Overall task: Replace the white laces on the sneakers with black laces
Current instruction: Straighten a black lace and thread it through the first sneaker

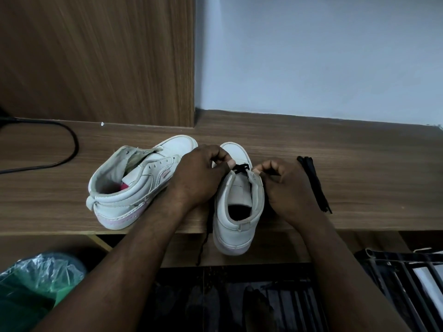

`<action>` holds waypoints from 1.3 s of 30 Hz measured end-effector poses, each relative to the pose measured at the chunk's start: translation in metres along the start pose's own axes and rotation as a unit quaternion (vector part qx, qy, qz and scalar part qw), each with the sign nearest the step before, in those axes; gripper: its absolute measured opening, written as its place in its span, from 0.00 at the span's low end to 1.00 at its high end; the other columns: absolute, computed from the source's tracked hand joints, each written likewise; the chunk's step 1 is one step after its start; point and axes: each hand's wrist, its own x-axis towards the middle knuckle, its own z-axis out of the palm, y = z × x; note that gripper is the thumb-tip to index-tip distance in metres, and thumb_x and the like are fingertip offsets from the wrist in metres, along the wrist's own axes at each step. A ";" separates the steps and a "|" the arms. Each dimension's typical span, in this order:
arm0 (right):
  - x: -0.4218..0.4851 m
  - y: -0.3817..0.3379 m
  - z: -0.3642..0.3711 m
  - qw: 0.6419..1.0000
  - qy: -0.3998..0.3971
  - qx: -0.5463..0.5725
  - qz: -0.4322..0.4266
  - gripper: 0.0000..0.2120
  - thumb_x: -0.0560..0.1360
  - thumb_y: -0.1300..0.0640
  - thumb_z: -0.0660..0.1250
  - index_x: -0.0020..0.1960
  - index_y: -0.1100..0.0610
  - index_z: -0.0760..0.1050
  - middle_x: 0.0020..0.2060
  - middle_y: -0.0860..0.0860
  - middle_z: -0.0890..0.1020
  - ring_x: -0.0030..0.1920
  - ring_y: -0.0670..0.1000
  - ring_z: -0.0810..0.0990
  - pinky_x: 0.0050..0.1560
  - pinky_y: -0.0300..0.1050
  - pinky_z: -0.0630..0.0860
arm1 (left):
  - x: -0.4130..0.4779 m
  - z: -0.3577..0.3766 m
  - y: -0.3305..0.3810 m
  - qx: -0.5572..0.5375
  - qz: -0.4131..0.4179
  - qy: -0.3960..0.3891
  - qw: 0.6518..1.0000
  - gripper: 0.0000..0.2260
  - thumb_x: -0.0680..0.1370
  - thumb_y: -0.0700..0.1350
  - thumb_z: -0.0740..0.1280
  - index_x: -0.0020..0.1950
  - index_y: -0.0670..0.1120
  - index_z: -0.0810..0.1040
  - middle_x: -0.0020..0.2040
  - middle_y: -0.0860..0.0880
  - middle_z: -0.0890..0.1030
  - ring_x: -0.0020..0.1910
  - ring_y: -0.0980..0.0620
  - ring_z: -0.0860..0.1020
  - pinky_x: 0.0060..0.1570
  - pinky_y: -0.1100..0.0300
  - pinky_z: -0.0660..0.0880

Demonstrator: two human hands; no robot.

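Head view, left to right. A black cable (69, 144) loops across the far left of the wooden table (359, 164), and a green plastic bag (36, 283) sits below the table's near edge. The left sneaker (134, 188), white with pink trim, leans on its side on the table with its toe pointing far and right and its eyelets bare. The left hand (199, 173) reaches over it, fingers curled, with thumb and forefinger pinching the black lace (241, 168) where it crosses the lowest eyelets of the right sneaker (237, 212). That sneaker stands upright, its heel overhanging the near table edge, and a loose end of the lace hangs down its left side. The right hand (287, 185) has its fingers curled, thumb and forefinger pressed together on the sneaker's right eyelet edge. A spare black lace bundle (314, 185) lies on the table just right of that hand.
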 end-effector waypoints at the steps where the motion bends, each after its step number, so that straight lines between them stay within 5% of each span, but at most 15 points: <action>1: 0.000 0.001 0.000 1.000 0.004 -0.008 -0.004 0.06 0.79 0.53 0.71 0.44 0.45 0.82 0.40 0.40 0.85 0.42 0.43 0.84 0.50 0.54 0.83 | 0.000 0.001 0.000 -0.002 -0.004 0.002 1.000 0.05 0.78 0.50 0.73 0.42 0.53 0.83 0.38 0.59 0.81 0.37 0.62 0.77 0.40 0.62 0.69; 6: 0.001 0.004 0.002 1.000 -0.002 -0.028 -0.015 0.05 0.80 0.53 0.70 0.45 0.47 0.81 0.42 0.44 0.85 0.45 0.47 0.83 0.51 0.54 0.82 | -0.001 0.000 0.003 -0.006 -0.024 0.006 1.000 0.06 0.77 0.52 0.74 0.43 0.54 0.81 0.39 0.56 0.82 0.35 0.61 0.76 0.39 0.61 0.68; 12: 0.002 0.006 0.000 0.995 -0.005 -0.079 -0.062 0.11 0.81 0.56 0.68 0.42 0.43 0.77 0.46 0.44 0.81 0.47 0.44 0.79 0.46 0.41 0.73 | -0.005 -0.006 0.010 -0.020 -0.015 -0.012 1.000 0.08 0.76 0.55 0.75 0.43 0.54 0.80 0.38 0.56 0.82 0.33 0.60 0.76 0.39 0.59 0.72; 17: 0.005 0.012 -0.003 0.995 -0.026 -0.091 -0.009 0.12 0.82 0.51 0.66 0.40 0.49 0.77 0.42 0.48 0.80 0.44 0.50 0.79 0.44 0.49 0.75 | -0.012 -0.008 0.018 -0.034 -0.009 -0.052 0.998 0.12 0.73 0.63 0.75 0.41 0.56 0.82 0.30 0.62 0.77 0.31 0.63 0.73 0.38 0.61 0.69; 21: 0.004 0.014 -0.002 0.993 -0.058 -0.097 0.043 0.11 0.81 0.49 0.66 0.41 0.50 0.78 0.41 0.49 0.83 0.45 0.54 0.82 0.49 0.57 0.80 | -0.017 -0.011 0.021 -0.009 -0.011 -0.060 0.998 0.14 0.73 0.64 0.74 0.41 0.55 0.83 0.35 0.56 0.81 0.34 0.61 0.76 0.39 0.60 0.71; 28: -0.008 -0.010 -0.011 0.987 -0.103 0.121 0.022 0.14 0.74 0.37 0.70 0.48 0.46 0.83 0.40 0.47 0.86 0.42 0.47 0.84 0.46 0.53 0.79 | -0.027 -0.019 0.032 0.065 0.014 -0.116 0.991 0.15 0.67 0.58 0.75 0.51 0.59 0.79 0.51 0.57 0.76 0.47 0.62 0.76 0.45 0.61 0.72; 32: -0.012 -0.016 -0.010 0.996 -0.093 0.011 0.010 0.16 0.71 0.40 0.73 0.55 0.47 0.82 0.47 0.47 0.86 0.50 0.47 0.85 0.54 0.53 0.81 | -0.034 -0.015 0.033 0.130 0.005 -0.088 0.988 0.20 0.65 0.57 0.68 0.56 0.56 0.72 0.53 0.55 0.74 0.49 0.53 0.77 0.48 0.55 0.74; 36: -0.015 -0.023 0.004 0.988 0.006 -0.147 -0.037 0.11 0.75 0.51 0.72 0.57 0.47 0.83 0.48 0.41 0.84 0.44 0.36 0.78 0.45 0.26 0.70 | -0.036 -0.003 0.030 0.191 0.014 0.003 0.982 0.15 0.72 0.54 0.68 0.56 0.51 0.73 0.51 0.51 0.78 0.48 0.48 0.78 0.44 0.55 0.69; 39: -0.021 -0.024 0.008 0.977 0.045 -0.204 -0.053 0.12 0.75 0.54 0.70 0.58 0.49 0.84 0.48 0.43 0.85 0.42 0.38 0.74 0.38 0.22 0.62 | -0.038 0.003 0.029 0.196 0.011 0.023 0.980 0.14 0.73 0.52 0.67 0.58 0.51 0.74 0.50 0.51 0.79 0.48 0.48 0.78 0.45 0.55 0.69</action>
